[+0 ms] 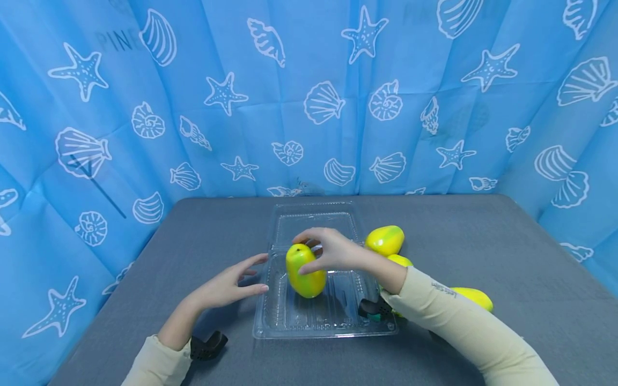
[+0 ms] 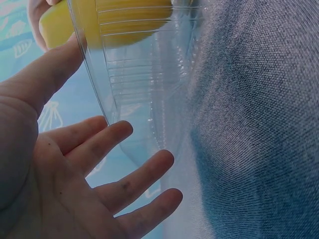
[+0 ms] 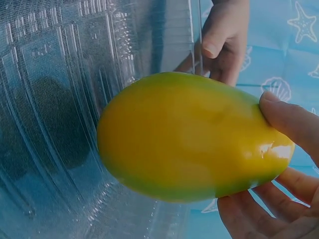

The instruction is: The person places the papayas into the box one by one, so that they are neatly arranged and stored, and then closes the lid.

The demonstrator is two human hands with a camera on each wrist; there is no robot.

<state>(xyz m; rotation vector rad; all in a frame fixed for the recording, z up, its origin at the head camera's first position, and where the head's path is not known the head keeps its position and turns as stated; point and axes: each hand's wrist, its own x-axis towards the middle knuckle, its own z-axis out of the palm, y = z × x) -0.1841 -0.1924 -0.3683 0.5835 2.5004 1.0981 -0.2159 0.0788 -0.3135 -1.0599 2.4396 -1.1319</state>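
Yellow with green streaks, the glossy fruit (image 1: 306,273) is held by the right hand (image 1: 333,249) over the clear plastic container (image 1: 277,320), its stem end up and tilted slightly. That hand curls around the upper part, thumb on one side and fingers on the other, spread as wide as the fruit. The left hand (image 1: 227,284) holds nothing; its fingers are spread wide just beside the container's left edge, and I cannot tell whether any of them touches the plastic. The container lies mid-tabletop, its lid (image 1: 314,221) unfolded toward the far edge of the tabletop (image 1: 212,230). Between it and the tabletop's right edge, the head view alone shows more yellow fruits (image 1: 384,240), some partly hidden by the right sleeve (image 1: 449,311). Only the right wrist view shows the fruit's lower end apart from the container's ribbed floor, where a dark shadow (image 3: 52,124) falls; the left wrist view shows the fruit through the clear plastic and the left palm facing the camera.
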